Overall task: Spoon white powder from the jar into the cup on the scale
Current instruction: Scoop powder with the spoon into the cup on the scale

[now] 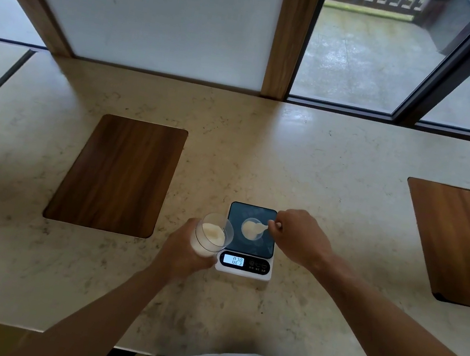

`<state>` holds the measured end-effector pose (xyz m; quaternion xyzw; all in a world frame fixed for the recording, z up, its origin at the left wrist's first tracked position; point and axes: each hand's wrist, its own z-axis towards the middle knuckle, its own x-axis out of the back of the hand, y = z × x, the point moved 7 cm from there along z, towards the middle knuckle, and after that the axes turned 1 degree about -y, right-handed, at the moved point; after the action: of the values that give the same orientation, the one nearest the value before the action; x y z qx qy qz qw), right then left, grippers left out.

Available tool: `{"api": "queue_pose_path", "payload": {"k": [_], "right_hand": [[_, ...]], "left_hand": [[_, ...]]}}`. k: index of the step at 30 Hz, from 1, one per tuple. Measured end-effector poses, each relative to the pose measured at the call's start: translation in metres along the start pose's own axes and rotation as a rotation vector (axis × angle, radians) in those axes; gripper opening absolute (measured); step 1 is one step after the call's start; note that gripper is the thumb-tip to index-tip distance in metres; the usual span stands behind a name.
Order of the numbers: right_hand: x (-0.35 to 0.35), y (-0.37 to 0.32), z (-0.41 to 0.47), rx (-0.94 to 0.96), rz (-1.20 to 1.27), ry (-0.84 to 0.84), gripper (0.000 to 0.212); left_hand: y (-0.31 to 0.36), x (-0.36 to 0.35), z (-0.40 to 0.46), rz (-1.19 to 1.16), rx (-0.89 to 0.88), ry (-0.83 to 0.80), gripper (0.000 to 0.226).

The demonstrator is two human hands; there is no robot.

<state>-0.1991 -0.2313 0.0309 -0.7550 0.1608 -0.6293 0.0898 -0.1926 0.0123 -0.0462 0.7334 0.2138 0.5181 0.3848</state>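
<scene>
A clear jar (212, 235) with white powder in it is tilted toward the scale, and my left hand (183, 251) grips it from below and left. The small digital scale (247, 254) has a dark platform and a lit display. A small clear cup (251, 229) holding white powder stands on the platform. My right hand (298, 237) pinches a small spoon (266, 226) whose bowl is over the cup's mouth.
The scale sits on a beige marble counter (261, 157). A dark wooden inset panel (118, 175) lies to the left and another (462, 242) at the right. A window wall runs along the counter's far edge.
</scene>
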Motion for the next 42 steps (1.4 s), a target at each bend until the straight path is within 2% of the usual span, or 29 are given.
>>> {"api": "queue_pose_path", "payload": {"k": [5, 14, 20, 23, 25, 29, 31, 33, 35, 38, 42], "right_hand": [[0.005, -0.005, -0.005, 0.062, -0.069, -0.022, 0.037], [0.019, -0.014, -0.020, 0.223, -0.163, 0.044, 0.022], [0.025, 0.002, -0.025, 0.098, -0.011, 0.139, 0.032], [0.027, 0.017, -0.030, -0.040, 0.132, 0.253, 0.029], [0.021, 0.027, -0.033, -0.207, 0.295, 0.274, 0.029], [-0.007, 0.044, -0.038, -0.610, 0.847, 0.203, 0.028], [-0.022, 0.042, -0.040, -0.733, 1.159, 0.146, 0.026], [-0.031, 0.035, -0.038, -0.761, 1.400, 0.088, 0.027], [-0.033, 0.028, -0.034, -0.724, 1.525, 0.047, 0.029], [-0.033, 0.018, -0.023, -0.629, 1.635, -0.013, 0.030], [-0.030, 0.014, -0.010, -0.561, 1.641, -0.038, 0.031]], "left_hand": [[-0.001, 0.000, 0.000, 0.005, -0.002, -0.002, 0.075], [0.003, -0.002, 0.002, 0.010, -0.024, -0.016, 0.077], [0.006, 0.000, 0.004, 0.001, -0.021, -0.024, 0.077], [0.008, 0.001, 0.003, -0.011, -0.015, -0.011, 0.075], [0.010, 0.003, 0.002, -0.029, -0.008, 0.014, 0.073], [0.016, 0.007, 0.005, -0.078, 0.008, 0.080, 0.074], [0.019, 0.008, 0.008, -0.086, 0.019, 0.087, 0.076], [0.021, 0.008, 0.011, -0.087, 0.026, 0.085, 0.078], [0.024, 0.008, 0.015, -0.077, 0.020, 0.088, 0.078], [0.027, 0.008, 0.021, -0.072, 0.023, 0.087, 0.078], [0.029, 0.013, 0.035, -0.059, 0.023, 0.108, 0.080]]}}
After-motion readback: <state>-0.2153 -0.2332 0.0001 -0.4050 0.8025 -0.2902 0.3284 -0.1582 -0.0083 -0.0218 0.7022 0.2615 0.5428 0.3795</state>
